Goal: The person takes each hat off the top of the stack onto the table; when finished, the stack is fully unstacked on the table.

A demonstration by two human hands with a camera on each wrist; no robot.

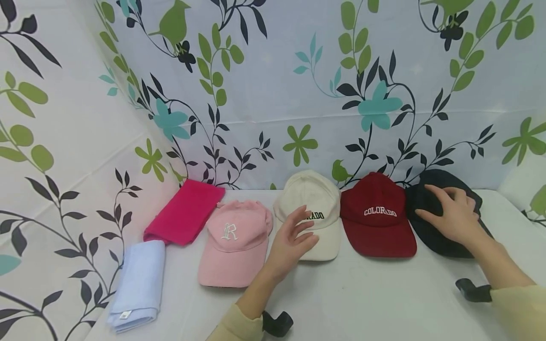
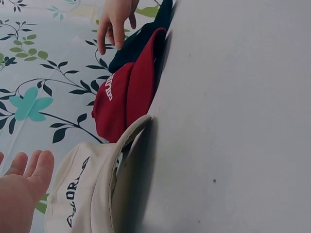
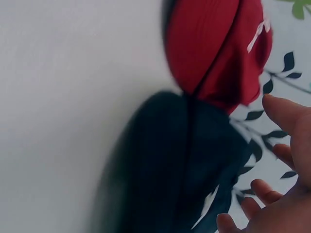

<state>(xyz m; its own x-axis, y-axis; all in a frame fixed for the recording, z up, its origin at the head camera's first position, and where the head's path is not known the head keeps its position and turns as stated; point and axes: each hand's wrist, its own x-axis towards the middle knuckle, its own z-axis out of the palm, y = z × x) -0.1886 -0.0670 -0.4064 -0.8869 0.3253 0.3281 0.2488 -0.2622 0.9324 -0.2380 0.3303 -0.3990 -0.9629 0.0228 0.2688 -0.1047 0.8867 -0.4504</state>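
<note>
right hand (image 1: pixel 452 213) lies flat and loose on the black cap (image 1: pixel 431 222) at the row's far right, left hand (image 1: pixel 292 241) spread over the cream cap (image 1: pixel 315 208), gripping nothing. i'd pinch the crown, not the brim.

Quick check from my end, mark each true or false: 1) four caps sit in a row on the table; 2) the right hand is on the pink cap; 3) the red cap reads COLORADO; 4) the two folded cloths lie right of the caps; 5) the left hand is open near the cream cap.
1) True: pink cap, cream cap, red cap and black cap line up on the table.
2) False: the right hand rests on the black cap.
3) True.
4) False: the pink cloth and light blue cloth lie left of the caps.
5) True: the left hand is open, in front of it.
</note>
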